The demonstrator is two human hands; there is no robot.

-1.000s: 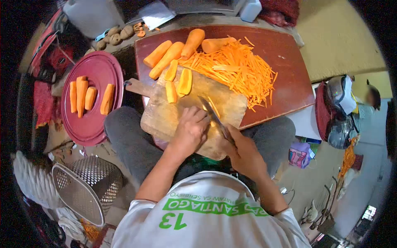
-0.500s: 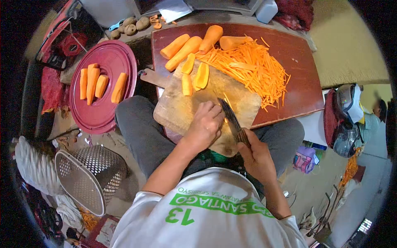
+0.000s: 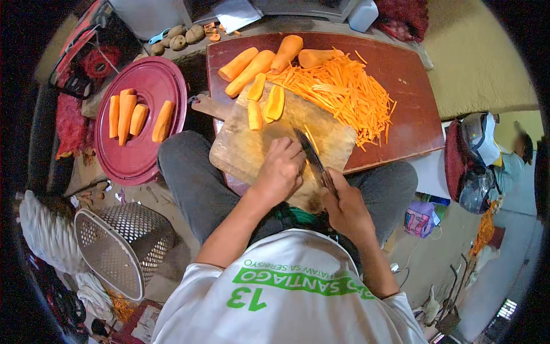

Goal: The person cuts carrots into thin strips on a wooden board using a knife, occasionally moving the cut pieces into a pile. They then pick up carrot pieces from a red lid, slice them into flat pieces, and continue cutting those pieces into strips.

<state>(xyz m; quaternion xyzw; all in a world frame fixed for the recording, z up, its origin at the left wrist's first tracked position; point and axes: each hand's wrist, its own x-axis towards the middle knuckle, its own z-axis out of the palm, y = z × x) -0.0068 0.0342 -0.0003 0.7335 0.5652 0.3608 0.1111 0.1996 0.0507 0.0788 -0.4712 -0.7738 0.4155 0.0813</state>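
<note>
My right hand [image 3: 348, 207] is wrapped round the handle of a dark-bladed knife [image 3: 313, 153], its blade angled over the wooden cutting board [image 3: 235, 146]. Close against the blade's left side, my left hand [image 3: 283, 169] rests on the board with its fingers curled; whatever lies under them is hidden. Thin carrot strips [image 3: 311, 139] lie along the blade's right side. Farther up the board are cut carrot slabs [image 3: 275, 103]. A heap of carrot sticks [image 3: 349, 92] spreads beyond the board's upper right edge, and several whole peeled carrots [image 3: 252, 71] lie at its upper left.
The board lies on a dark red tabletop [image 3: 409, 86] and over my lap. To the left, a red round lid [image 3: 154, 86] bears several carrots, with a perforated basket [image 3: 134, 252] below it. Potatoes [image 3: 178, 42] sit at the back; a purple bag [image 3: 420, 219] is on the floor, right.
The view has shifted slightly. The knife and my right hand have moved a little up and left, while my left hand stays curled beside the blade.
</note>
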